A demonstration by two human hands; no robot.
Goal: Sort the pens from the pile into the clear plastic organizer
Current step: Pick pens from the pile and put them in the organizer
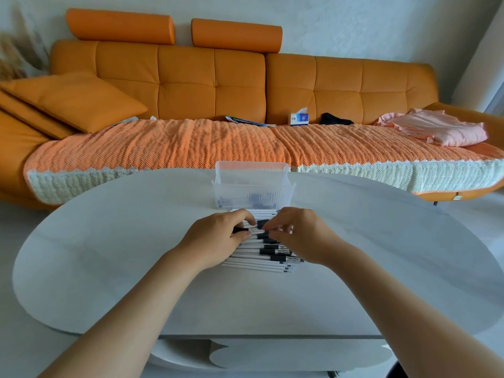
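A pile of white pens with black grips (261, 259) lies in the middle of the white table (109, 255), the pens lined up side by side. Just behind it stands the clear plastic organizer (252, 184), with some pens dimly visible at its bottom. My left hand (218, 236) lies on the pile's left side, thumb and fingers curled around a pen near its black end. My right hand (297, 236) is on the pile's right side, and its fingertips pinch a pen at the top of the pile. Both hands hide the upper part of the pile.
An orange sofa (212, 80) with a knitted cover runs behind the table. On it lie a tissue box (299, 118), a pink cloth (439, 128), a dark item (335, 120) and an orange cushion (79, 102). The table's front edge is near my forearms.
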